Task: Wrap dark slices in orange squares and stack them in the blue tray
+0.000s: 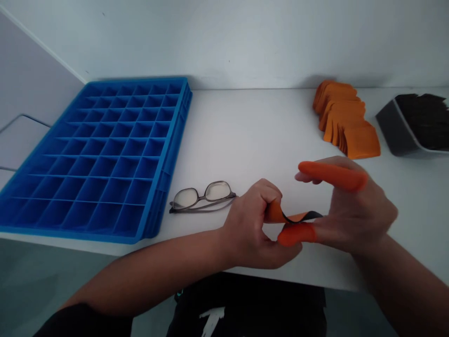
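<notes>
My left hand [254,224] is closed on the edge of an orange pouch-like piece [275,213], pinching it between the thumb and curled fingers. A thin black strip [312,215] shows along the piece, which is bent into a wave. My right hand [354,206] has orange finger cots on the thumb and index finger. Its thumb lies against the underside of the piece, while the index finger is stretched out well above it, so the hand is open. Part of the piece is hidden by my left fingers.
A blue divided tray [140,239] with many compartments stands at the left. Folded eyeglasses [202,198] lie beside my left hand. Several orange pieces [361,140] are fanned out at the back right, near a grey bin [393,128] of dark flat pieces [426,117].
</notes>
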A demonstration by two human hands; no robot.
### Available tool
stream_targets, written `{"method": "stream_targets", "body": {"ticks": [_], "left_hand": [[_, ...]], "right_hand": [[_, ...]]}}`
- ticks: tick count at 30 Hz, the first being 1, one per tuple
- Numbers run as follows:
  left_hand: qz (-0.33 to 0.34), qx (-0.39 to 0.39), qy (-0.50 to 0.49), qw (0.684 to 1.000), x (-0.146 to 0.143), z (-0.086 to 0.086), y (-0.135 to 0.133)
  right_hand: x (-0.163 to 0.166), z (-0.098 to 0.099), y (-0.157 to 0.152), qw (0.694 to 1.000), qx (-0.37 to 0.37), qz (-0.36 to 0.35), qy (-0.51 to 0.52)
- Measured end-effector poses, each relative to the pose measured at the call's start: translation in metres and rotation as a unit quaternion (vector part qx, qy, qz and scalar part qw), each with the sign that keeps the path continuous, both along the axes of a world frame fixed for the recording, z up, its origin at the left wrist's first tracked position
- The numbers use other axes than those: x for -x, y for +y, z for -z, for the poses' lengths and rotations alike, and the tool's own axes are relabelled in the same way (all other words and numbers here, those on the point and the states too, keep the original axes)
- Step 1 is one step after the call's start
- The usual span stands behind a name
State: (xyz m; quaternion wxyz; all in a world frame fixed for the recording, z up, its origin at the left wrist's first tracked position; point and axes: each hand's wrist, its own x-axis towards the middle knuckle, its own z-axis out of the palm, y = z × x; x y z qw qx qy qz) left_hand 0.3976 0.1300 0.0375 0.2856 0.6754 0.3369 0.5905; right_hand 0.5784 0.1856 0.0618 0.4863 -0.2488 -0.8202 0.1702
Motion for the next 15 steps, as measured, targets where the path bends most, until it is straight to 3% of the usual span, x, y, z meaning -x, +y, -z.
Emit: {"method": "stream_targets", "body": {"ticks": [3,7,11,15], "left_hand": [[-0.017,-0.027,-0.004,0.999,-0.001,-0.002,-0.001],[-0.091,-0.104,0.031,0.99,-0.002,0.0,0.002],[-0.132,-0.098,0.044,0.985,-0.003,0.007,0.006],[-0.071,-0.097,0.049,0.991,0.002,0.006,0.01]], "right_hand": [[-0.006,-0.004,0.003,0.999,-0.036,-0.027,-0.017],[-0.005,-0.016,-0.003,0.996,0.028,-0.071,-0.037],[0.0,-0.02,-0.008,0.995,0.056,-0.068,-0.054],[0.005,-0.014,-0.01,0.995,0.06,-0.069,-0.038]]}}
